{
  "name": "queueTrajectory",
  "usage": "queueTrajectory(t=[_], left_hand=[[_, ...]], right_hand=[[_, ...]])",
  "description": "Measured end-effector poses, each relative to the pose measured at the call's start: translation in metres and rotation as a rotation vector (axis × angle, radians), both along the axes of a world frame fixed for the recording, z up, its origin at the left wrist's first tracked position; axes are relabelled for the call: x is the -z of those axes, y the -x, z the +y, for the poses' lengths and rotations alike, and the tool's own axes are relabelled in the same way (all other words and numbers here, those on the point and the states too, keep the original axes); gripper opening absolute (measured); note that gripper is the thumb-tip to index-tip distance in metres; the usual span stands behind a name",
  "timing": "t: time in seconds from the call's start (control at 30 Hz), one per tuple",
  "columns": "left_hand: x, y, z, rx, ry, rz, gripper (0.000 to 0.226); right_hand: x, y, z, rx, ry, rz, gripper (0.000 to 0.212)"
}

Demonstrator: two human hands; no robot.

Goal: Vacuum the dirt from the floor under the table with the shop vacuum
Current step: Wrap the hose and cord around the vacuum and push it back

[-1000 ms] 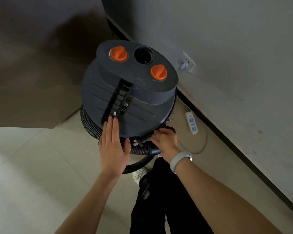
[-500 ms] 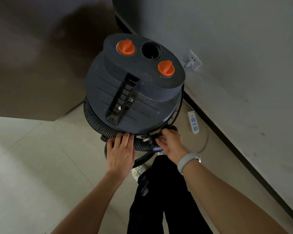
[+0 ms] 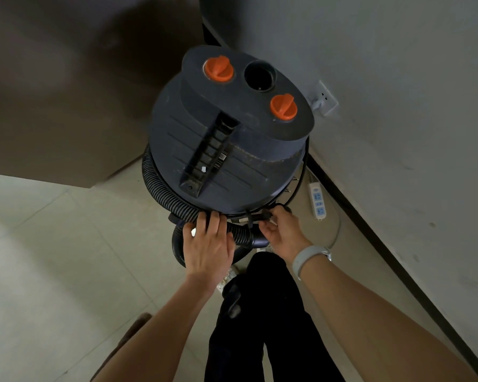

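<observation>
The dark shop vacuum (image 3: 226, 150) stands on the tiled floor next to the wall, with two orange knobs (image 3: 219, 69) and a round port on its lid. A black ribbed hose (image 3: 163, 191) is wound around its body. My left hand (image 3: 209, 246) lies over the hose at the vacuum's near side, fingers curled on it. My right hand (image 3: 283, 232) pinches a black cord or strap end (image 3: 260, 217) at the vacuum's rim, beside the hose cuff (image 3: 253, 238).
A brown table (image 3: 53, 92) fills the upper left, its underside hidden. A grey wall (image 3: 398, 106) runs along the right with a socket (image 3: 324, 99) and a plug in it. A white power strip (image 3: 317, 201) lies on the floor by the baseboard. My dark-trousered legs (image 3: 260, 312) are below.
My left hand slid down off the vacuum's lid onto the hose. The right hand stayed at the rim, working the cord. The view shifted slightly closer.
</observation>
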State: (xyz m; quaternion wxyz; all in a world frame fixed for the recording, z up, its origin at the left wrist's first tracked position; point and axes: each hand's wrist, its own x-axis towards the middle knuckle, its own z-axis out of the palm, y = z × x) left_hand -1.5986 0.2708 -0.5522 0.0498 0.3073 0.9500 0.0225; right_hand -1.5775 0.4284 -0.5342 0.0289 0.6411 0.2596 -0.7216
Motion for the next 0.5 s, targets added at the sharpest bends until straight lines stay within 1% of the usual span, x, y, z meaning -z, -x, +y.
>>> queueTrajectory(t=[0.1,0.17,0.3,0.37,0.5], left_hand=[[0.0006,0.0004,-0.0015,0.004,-0.012,0.01,0.044],[0.0021,-0.0008,-0.0028,0.035,-0.033,0.017,0.045],[0.0057,-0.0048,-0.0029,0.074,-0.058,0.028,0.041],[0.0053,-0.0052,-0.0012,0.07,-0.073,0.037,0.036],[-0.0004,-0.0023,0.0034,0.066,-0.064,0.022,0.044]], right_hand=[[0.0064,0.0059,-0.0059,-0.09,0.021,-0.023,0.018],[0.0082,0.0072,-0.0084,-0.138,0.014,-0.036,0.016],[0.0084,0.0094,-0.003,-0.265,-0.057,-0.062,0.015],[0.0084,0.0101,-0.0018,-0.277,-0.039,-0.055,0.014],[0.0073,0.0078,-0.0044,-0.228,-0.004,-0.034,0.019]])
